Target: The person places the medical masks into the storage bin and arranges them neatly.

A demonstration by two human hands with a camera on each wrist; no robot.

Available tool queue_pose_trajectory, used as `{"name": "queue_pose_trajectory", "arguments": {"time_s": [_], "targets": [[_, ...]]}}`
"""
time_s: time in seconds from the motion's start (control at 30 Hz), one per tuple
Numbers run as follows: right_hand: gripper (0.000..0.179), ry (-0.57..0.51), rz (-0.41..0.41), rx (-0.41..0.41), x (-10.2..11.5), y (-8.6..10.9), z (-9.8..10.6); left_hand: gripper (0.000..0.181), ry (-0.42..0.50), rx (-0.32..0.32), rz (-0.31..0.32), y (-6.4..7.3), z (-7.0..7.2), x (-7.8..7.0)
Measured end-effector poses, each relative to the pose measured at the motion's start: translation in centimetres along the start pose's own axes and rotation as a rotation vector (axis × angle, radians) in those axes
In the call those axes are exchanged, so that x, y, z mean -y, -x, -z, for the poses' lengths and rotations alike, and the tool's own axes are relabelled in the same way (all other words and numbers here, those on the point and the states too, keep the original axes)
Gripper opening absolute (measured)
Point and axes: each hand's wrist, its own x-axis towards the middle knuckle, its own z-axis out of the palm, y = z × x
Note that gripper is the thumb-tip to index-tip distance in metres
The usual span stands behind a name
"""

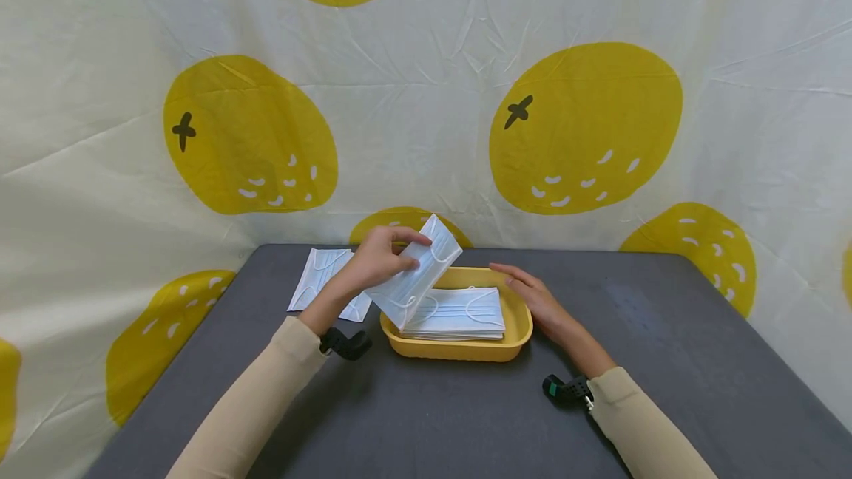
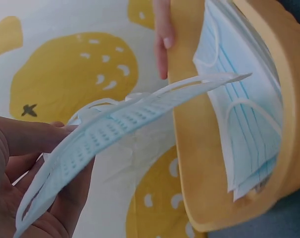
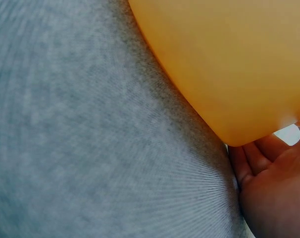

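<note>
My left hand (image 1: 379, 259) pinches a pale blue disposable face mask (image 1: 426, 266) between thumb and fingers, tilted over the left side of a yellow plastic basket (image 1: 459, 351). White ear loops hang along the mask, seen edge-on in the left wrist view. Inside the basket lies a stack of similar masks (image 2: 249, 124), ear loops lying on top. My right hand (image 1: 538, 303) rests against the basket's right side with its fingers stretched along the rim. In the right wrist view, the fingers (image 3: 259, 156) are partly hidden behind the basket's wall.
More blue masks (image 1: 322, 268) lie on the dark grey table (image 1: 466, 420) left of the basket, partly covered by my left arm. Behind the table hangs a white cloth (image 1: 413, 139) printed with yellow fruit. Each wrist wears a black band (image 1: 346, 344).
</note>
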Motion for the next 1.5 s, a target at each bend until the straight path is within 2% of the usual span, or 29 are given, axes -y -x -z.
{"name": "queue_pose_trajectory", "arguments": {"time_s": [0.1,0.27,0.4,0.63,0.77,1.0,1.33,1.5], "targets": [[0.047,0.001,0.001,-0.003,0.0,0.0,0.0,0.036,-0.018,0.026,0.011,-0.5,-0.6,-0.4],[0.048,-0.014,0.017,0.0,-0.2,0.0,0.0,0.035,-0.044,0.08,-0.018,-1.4,-1.4,-0.7],[0.048,-0.016,0.023,0.002,-0.2,-0.1,0.0,0.036,-0.021,0.123,-0.024,-2.1,-1.7,-0.5],[0.05,0.011,0.013,-0.009,-0.3,0.0,0.1,0.035,0.048,0.205,0.026,-3.5,-2.0,-0.2],[0.052,0.029,0.008,-0.031,-0.3,0.1,0.1,0.036,0.05,0.26,0.008,-4.3,-2.3,-0.1],[0.052,0.033,-0.014,-0.051,-0.1,0.1,0.2,0.038,0.08,0.382,-0.01,-5.7,-3.0,-0.1],[0.051,0.007,-0.012,-0.053,-0.2,0.0,0.2,0.036,0.008,0.574,-0.011,-7.0,-3.9,-0.4],[0.051,0.032,-0.009,-0.051,-0.3,0.0,0.2,0.036,0.034,0.651,0.005,-7.6,-4.5,-0.3]]}}
